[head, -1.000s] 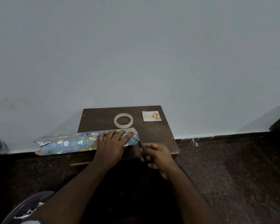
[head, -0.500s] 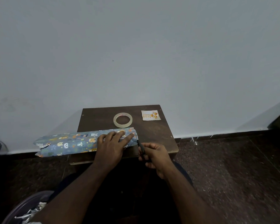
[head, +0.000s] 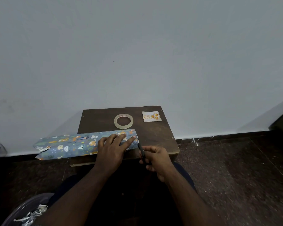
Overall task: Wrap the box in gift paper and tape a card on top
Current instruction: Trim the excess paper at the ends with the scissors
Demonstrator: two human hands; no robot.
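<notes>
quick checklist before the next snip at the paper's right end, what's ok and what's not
1. Left hand pressing the wrapped box flat: ok.
2. Left fingertips clear of the blades: not ok, they lie close to the cut end.
3. Scissors gripped in the right hand: ok.
4. Blades open on the paper edge: cannot tell, too dark and small.
5. Tape roll within reach on the table: ok.
6. Card ready, lying apart from the box: ok.
</notes>
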